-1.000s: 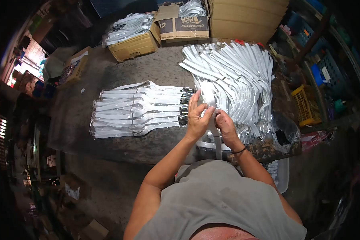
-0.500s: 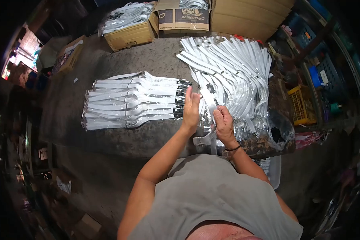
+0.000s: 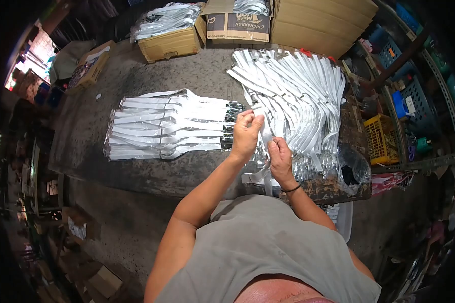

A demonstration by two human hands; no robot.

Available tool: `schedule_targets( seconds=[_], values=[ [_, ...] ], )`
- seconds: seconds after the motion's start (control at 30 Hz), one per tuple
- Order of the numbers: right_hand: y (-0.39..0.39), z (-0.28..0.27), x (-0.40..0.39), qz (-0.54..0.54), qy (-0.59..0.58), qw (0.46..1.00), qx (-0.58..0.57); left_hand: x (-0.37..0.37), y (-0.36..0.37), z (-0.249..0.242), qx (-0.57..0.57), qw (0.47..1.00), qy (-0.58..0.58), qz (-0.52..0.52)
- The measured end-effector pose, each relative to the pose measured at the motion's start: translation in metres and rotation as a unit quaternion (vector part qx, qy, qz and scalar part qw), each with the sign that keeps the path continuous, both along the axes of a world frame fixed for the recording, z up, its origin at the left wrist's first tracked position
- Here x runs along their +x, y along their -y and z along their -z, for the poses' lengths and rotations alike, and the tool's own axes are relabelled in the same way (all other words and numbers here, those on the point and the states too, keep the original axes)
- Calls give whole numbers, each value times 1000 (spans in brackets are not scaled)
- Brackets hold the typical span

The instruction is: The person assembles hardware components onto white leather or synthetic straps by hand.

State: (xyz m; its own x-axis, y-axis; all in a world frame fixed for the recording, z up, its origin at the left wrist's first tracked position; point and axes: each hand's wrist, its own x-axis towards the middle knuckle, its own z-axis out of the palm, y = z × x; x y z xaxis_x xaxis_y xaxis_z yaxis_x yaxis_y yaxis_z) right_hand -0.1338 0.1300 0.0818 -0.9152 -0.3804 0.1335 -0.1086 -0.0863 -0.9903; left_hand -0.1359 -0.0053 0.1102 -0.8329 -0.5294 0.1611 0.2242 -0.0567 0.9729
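A white lanyard-like strap (image 3: 266, 133) stretches between my two hands over the near part of the table. My left hand (image 3: 245, 136) is closed, its thumb and fingers pinching the strap's upper end. Lower down and to the right, my right hand (image 3: 280, 157) is closed around the same strap, thumb on top. To the left lies a neat stack of white straps in clear plastic (image 3: 167, 123), with black fittings (image 3: 231, 132) at its right end. A large fanned pile of white straps (image 3: 303, 96) spreads out just beyond my right hand.
Behind the piles stand a cardboard box of packed straps (image 3: 169, 48), a printed carton (image 3: 237, 26) and a large cardboard panel (image 3: 321, 25). On the right are a yellow crate (image 3: 380, 139) and shelving with blue baskets (image 3: 422, 106). A clear plastic bag (image 3: 353, 171) lies at the table's right corner.
My left hand, upright with straight fingers beside the strap before, has moved slightly right and closed on its upper end. My right hand keeps its hold. The view has shifted slightly.
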Motion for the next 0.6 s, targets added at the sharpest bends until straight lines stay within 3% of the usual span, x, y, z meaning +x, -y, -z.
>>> schedule_targets(
  seconds=[0.17,0.23,0.43,0.6],
  values=[
    [-9,-3,-8,-36,3,998,46,15,-2,-5,29,994,32,98],
    [-18,-20,-26,-60,-55,997,-17,20,-4,-18,-20,996,-1,88],
    [-20,-84,-73,-109,-8,993,34,22,-13,-8,-82,987,-27,133],
    [-7,-95,-74,-125,-22,992,9,24,-7,-7,-151,974,0,171]
  ],
)
